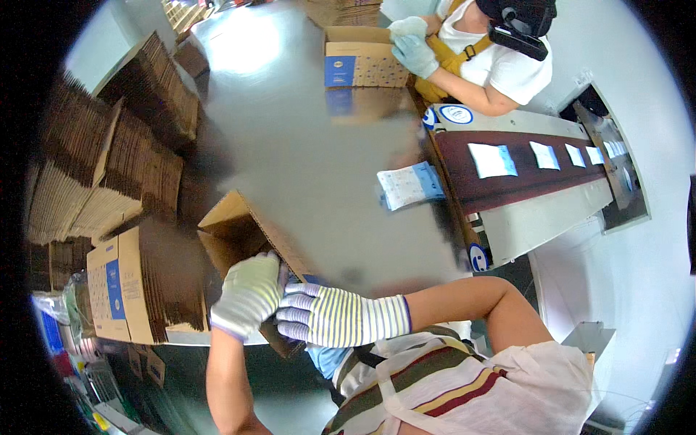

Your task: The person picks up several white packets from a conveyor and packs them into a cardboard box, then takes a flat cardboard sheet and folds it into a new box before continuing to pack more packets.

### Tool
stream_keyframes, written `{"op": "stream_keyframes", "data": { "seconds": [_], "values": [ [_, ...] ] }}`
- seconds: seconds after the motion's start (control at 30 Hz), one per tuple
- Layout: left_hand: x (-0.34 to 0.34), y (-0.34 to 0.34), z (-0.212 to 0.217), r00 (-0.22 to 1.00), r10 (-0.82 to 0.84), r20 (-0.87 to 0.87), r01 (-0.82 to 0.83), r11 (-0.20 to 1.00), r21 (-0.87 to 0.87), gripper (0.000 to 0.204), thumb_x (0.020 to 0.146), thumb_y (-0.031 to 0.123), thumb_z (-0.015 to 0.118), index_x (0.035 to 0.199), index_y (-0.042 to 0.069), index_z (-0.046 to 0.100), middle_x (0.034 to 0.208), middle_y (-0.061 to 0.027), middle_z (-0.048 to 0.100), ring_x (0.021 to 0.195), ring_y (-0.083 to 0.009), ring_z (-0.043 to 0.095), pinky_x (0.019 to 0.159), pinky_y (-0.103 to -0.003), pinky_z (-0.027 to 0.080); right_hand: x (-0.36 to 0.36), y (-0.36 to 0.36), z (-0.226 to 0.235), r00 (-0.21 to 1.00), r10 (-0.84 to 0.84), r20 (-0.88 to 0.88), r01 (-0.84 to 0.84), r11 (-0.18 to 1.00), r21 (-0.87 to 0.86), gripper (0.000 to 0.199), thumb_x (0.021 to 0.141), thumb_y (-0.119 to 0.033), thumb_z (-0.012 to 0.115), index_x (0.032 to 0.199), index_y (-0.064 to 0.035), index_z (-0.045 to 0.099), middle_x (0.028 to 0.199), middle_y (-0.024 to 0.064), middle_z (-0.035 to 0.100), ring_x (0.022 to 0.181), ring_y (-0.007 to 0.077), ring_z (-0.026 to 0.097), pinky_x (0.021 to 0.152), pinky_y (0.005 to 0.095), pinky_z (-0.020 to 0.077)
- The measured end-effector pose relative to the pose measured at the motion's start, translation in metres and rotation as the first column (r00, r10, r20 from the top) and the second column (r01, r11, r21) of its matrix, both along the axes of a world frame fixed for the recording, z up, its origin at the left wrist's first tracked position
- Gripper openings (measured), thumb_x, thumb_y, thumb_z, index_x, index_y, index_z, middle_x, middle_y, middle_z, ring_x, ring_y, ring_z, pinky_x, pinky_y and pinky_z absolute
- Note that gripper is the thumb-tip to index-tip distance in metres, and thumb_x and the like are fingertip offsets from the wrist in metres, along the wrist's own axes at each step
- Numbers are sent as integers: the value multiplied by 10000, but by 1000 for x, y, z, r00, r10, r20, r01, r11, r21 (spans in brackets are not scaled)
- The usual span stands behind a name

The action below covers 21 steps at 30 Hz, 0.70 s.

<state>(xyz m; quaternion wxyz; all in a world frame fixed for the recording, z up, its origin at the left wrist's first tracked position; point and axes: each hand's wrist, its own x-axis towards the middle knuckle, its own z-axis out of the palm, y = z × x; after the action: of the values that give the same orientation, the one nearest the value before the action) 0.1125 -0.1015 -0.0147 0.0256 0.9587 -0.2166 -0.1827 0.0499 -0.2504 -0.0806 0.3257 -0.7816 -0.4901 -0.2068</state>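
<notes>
An open cardboard box [279, 233] stands tilted on the near edge of the table, its flaps raised. My left hand [248, 293], in a striped knit glove, is bent over the box's near side; its fingers are partly hidden and blurred. Close beside it, my right hand [330, 315], in a matching striped glove, has its fingers pressed together and curled over the box's near right edge. What lies inside the box is hidden by my hands. A small stack of white and blue packets [408, 187] rests on the table to the far right of the box.
Flattened cartons [156, 283] are stacked along the left side. A conveyor belt [500, 185] carrying several packets [493, 160] meets the right edge of the metal table [312, 159]. Across the table, a gloved co-worker [478, 58] handles another open box [366, 58].
</notes>
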Motion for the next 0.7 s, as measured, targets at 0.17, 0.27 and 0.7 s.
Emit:
{"op": "stream_keyframes", "data": {
  "seconds": [0.17, 0.27, 0.7],
  "values": [
    [-15, 11, -30, 954, -53, 295, 97, 986, -135, 252, 841, 251, 555, 924, 17, 595, 917, -199, 628, 873, -377, 598, 759, -460, 477, 24, -47, 31, 972, 151, -181, -121, 978, 169, 564, 614, -400, 760, 1017, -64, 555, 1011, 109, 574, 996, 326, 536, 882, 450, 432],
    [-14, 12, -32, 969, -37, 245, 63, 993, -96, 296, 816, 254, 581, 998, 21, 594, 1010, -200, 632, 915, -374, 600, 816, -462, 477, 57, -104, 28, 978, -73, -197, 55, 994, -95, 419, 775, -333, 704, 1052, -50, 568, 1025, 130, 583, 979, 313, 561, 862, 446, 458],
    [-41, 37, -10, 958, 49, 282, -24, 995, -93, 311, 803, 228, 591, 1044, 32, 601, 1038, -192, 623, 965, -370, 586, 833, -449, 474, 192, -352, 55, 548, -827, -128, 166, 258, -952, 462, 636, -86, 741, 1080, -47, 621, 970, 180, 665, 918, 343, 631, 803, 416, 495]
  ]
}}
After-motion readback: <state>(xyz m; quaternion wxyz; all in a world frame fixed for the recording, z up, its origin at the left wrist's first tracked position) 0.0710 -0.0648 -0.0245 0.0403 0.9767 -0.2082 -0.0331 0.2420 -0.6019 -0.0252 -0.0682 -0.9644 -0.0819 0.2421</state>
